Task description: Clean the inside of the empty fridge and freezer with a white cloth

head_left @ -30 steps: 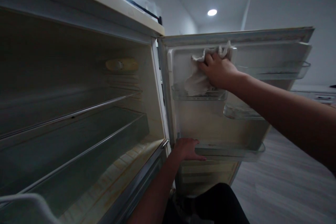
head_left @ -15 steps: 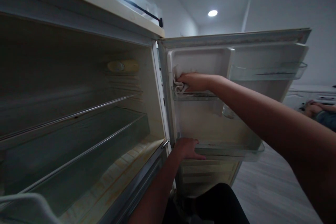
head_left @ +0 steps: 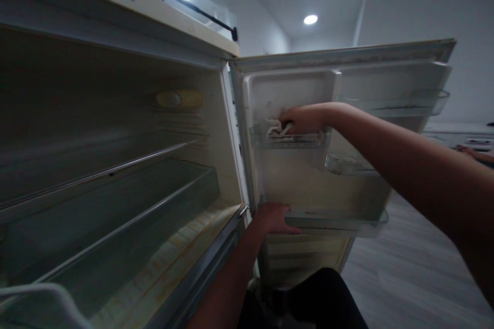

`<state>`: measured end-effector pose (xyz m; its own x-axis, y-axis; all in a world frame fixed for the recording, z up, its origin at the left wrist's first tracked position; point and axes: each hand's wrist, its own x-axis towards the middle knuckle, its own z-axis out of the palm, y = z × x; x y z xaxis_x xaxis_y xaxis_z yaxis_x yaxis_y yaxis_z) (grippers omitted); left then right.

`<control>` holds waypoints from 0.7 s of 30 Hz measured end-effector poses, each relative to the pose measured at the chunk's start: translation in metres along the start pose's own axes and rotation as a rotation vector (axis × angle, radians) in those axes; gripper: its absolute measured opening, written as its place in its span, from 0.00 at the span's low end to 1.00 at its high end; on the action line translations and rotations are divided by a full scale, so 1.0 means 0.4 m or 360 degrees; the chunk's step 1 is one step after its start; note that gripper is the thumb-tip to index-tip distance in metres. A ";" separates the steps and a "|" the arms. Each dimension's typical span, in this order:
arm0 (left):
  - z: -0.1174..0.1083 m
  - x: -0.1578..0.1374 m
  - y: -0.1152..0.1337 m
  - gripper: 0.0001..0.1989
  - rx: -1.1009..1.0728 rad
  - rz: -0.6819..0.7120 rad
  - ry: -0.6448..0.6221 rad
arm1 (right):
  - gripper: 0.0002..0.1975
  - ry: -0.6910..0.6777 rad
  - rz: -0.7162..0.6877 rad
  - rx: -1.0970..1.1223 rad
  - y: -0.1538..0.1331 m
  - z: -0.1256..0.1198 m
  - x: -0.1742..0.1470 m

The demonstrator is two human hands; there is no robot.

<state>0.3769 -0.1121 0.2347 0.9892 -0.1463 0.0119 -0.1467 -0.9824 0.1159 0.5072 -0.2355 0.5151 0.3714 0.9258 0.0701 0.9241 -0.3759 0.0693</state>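
The refrigerator door (head_left: 293,180) stands wide open, its inner side facing me. My right hand (head_left: 304,118) is closed around a whitish cloth (head_left: 275,127), which lies bunched in the small upper-left door shelf (head_left: 285,143). Part of the cloth is hidden under the fingers. Lower down, my left hand (head_left: 275,217) rests at the left end of the clear bottom door shelf (head_left: 339,223). Its thumb and fingers are spread apart, and no loose item shows in it.
To the left is the fridge compartment (head_left: 173,128) with glass shelves and a stained floor (head_left: 173,252). Other clear door shelves (head_left: 401,107) sit at right. My dark-clothed knee (head_left: 324,295) is below the door. Another person's arm (head_left: 476,154) shows at the far right.
My right hand and the cloth have moved right along the small upper shelf, away from its left corner. My left hand has stayed in place.
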 end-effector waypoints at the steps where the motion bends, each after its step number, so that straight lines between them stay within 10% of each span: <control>1: 0.001 0.000 0.000 0.45 -0.0002 0.0001 0.0004 | 0.13 -0.0021 0.0047 -0.0005 0.005 -0.001 -0.006; 6: -0.002 -0.001 -0.001 0.45 -0.0042 0.0019 0.0005 | 0.10 0.0010 0.0194 -0.0243 -0.015 0.002 -0.043; 14: 0.010 -0.002 -0.015 0.47 -0.0064 0.0046 0.0053 | 0.20 0.1270 0.0300 -0.1042 -0.115 -0.062 -0.261; 21: 0.007 -0.019 -0.020 0.44 -0.0063 0.0113 0.0050 | 0.15 0.0775 0.0793 -0.0984 0.062 -0.135 -0.330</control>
<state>0.3706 -0.1033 0.2311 0.9760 -0.2114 0.0529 -0.2171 -0.9641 0.1526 0.4764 -0.3692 0.5613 0.5038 0.5863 0.6344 0.4040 -0.8091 0.4269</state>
